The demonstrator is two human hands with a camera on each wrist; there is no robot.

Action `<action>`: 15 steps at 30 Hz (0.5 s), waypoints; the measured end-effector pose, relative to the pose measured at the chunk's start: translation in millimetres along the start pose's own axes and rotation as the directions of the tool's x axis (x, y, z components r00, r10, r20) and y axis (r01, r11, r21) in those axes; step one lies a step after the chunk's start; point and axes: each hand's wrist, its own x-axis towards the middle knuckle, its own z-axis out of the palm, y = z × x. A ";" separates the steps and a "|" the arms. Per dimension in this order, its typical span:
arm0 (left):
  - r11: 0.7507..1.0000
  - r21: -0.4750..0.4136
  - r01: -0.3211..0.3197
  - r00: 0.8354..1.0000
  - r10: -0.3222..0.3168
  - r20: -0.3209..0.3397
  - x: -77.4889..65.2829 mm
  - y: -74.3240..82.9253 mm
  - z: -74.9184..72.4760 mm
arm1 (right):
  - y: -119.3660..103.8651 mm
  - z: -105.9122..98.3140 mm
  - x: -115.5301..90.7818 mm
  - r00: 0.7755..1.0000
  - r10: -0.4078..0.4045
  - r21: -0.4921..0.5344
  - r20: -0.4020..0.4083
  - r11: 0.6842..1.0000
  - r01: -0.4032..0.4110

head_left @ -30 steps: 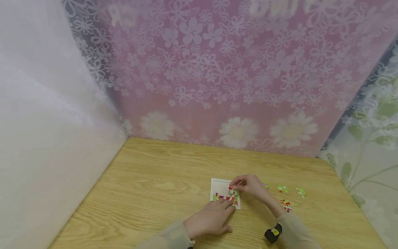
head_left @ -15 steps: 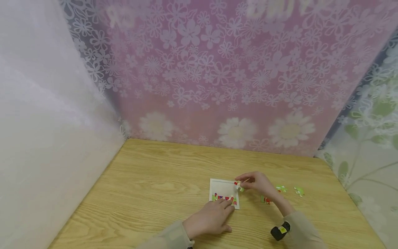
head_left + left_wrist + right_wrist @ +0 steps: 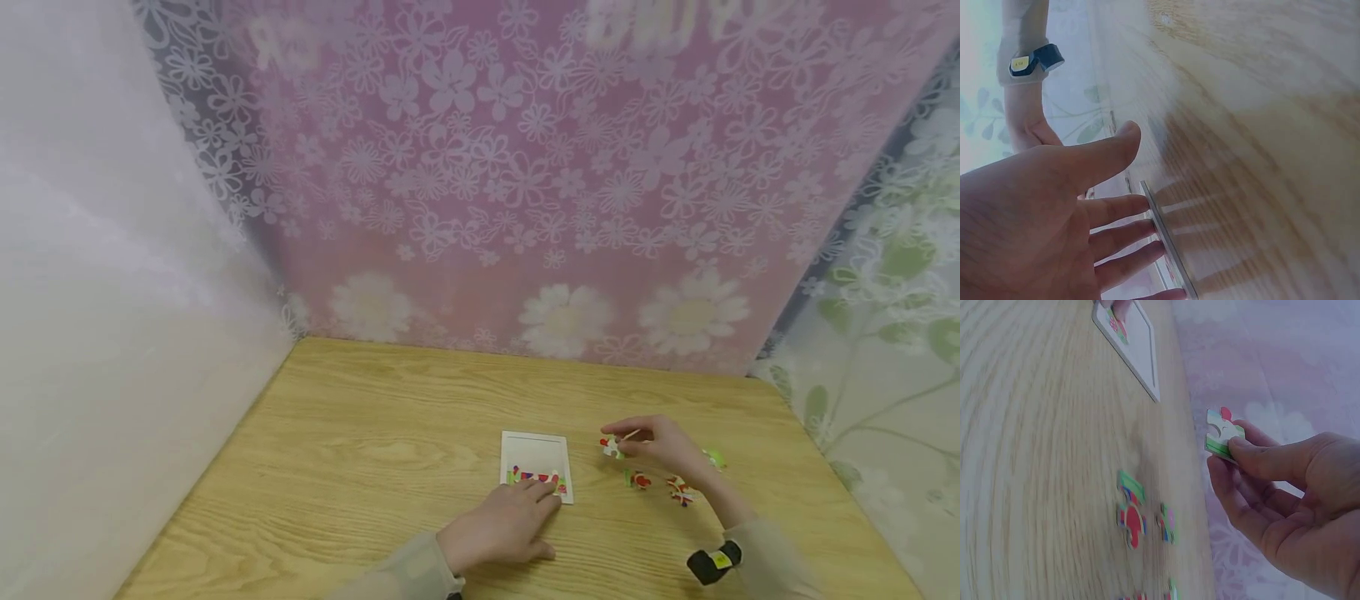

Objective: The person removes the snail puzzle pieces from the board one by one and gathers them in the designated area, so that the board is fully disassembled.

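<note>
My left hand rests with extended fingers on the near edge of a white puzzle tray. A row of colourful pieces lies along the tray's lower part, partly hidden by those fingers. In the left wrist view, fingertips touch the tray's rim and the thumb stands apart. Off to the tray's right, my right hand pinches a puzzle piece between thumb and fingers. That piece is white and green with a red bit, raised above the table.
Loose puzzle pieces lie right of the tray: a red and green one, a red and white cluster and a green one. A pink floral curtain closes off the wooden table at the back; a white wall stands left.
The right hand has moved from over the tray to the right, carrying the puzzle piece, and uncovered the tray's right side. My left hand has stayed on the tray.
</note>
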 end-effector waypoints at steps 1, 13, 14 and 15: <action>1.000 -0.004 0.001 1.000 -0.001 0.002 -0.4 0.1 -0.5 | 0.7 -3.5 -3.1 1.000 0.012 0.012 -0.003 1.000 -0.012; 0.999 -0.047 0.010 1.000 -0.009 0.030 -2.4 1.0 -5.7 | 24.9 -42.9 -35.4 0.991 0.088 0.010 -0.097 0.996 -0.087; 0.999 -0.048 0.009 1.000 -0.007 0.030 -2.4 0.9 -5.8 | 27.4 -46.1 -38.0 0.991 0.091 0.013 -0.102 0.996 -0.090; 0.999 -0.047 0.008 1.000 -0.006 0.031 -2.4 0.8 -6.0 | 29.8 -48.9 -40.7 0.988 0.098 0.009 -0.116 0.995 -0.098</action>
